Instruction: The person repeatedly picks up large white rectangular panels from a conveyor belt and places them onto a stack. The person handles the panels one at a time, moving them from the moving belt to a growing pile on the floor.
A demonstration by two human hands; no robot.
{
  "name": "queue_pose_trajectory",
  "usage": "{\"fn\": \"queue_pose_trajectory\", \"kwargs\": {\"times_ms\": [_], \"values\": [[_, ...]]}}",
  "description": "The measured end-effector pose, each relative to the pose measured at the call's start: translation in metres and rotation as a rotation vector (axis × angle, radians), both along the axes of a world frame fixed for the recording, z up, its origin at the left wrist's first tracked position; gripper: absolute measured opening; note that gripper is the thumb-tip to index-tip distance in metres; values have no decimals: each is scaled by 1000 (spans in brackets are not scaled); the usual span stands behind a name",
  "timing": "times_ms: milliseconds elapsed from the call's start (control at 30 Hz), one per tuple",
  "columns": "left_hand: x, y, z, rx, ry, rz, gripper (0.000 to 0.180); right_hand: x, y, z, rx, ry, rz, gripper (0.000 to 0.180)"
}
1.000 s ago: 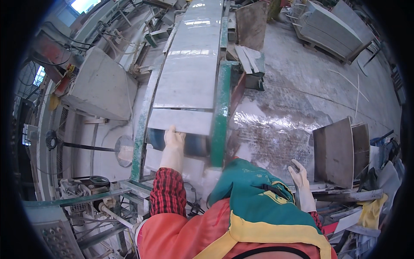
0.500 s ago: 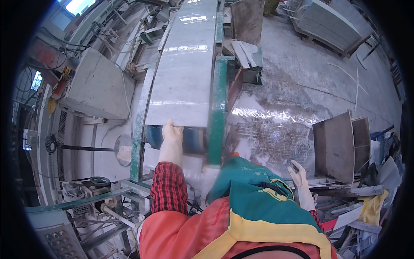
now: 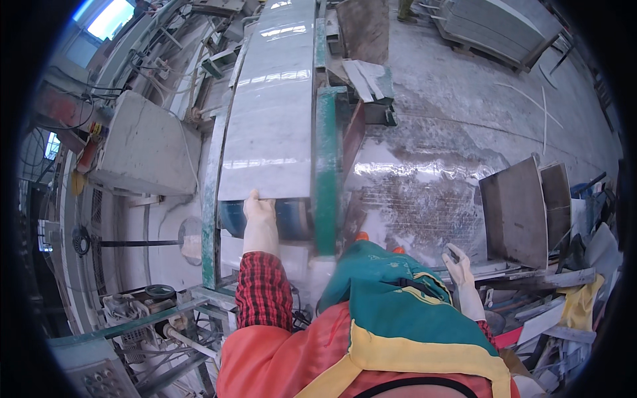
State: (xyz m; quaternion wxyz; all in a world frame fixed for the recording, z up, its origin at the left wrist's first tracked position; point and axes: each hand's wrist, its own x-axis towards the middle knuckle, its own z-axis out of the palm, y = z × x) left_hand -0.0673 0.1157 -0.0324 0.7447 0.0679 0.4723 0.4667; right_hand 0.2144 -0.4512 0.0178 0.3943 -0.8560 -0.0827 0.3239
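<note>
A long white stone slab [image 3: 269, 149] with grey veining lies on the conveyor in front of me, its near edge above the blue roller [image 3: 295, 219]. My left hand [image 3: 259, 222], in a pale glove, is closed at this near edge, with the thumb on top and the other fingers hidden under or in front of it. More glossy white pieces stretch away behind it. My right hand [image 3: 462, 278], gloved the same way, hangs at my right side with fingers apart, holding nothing.
Green rails [image 3: 326, 172] flank the conveyor. At left stand a large stone block [image 3: 149, 146] and a control panel [image 3: 99, 375]. Brown boards [image 3: 514, 212] lean at right beside piled scraps and a yellow cloth [image 3: 580, 302]. A stack of slabs [image 3: 497, 30] stands far right.
The view has turned slightly, so the conveyor appears farther left and a little lower. My left hand stays at the slab's near edge; my right hand has barely moved.
</note>
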Motion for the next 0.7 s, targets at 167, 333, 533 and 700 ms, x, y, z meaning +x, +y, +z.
{"fn": "queue_pose_trajectory", "kwargs": {"times_ms": [167,333,533,700], "values": [[16,-11,26,20,37,22,38,-4,-1,-1,11,15,-33,53],[20,-18,55,-10,181,-70,29,-9,-9,-13,31,18,-68,52],[0,-2,43,40,635,-330,29,-9,-18,-35,65,-65,18,51],[-26,16,24,46,570,-527,38,-3,10,-25,-54,-24,43,54]]}}
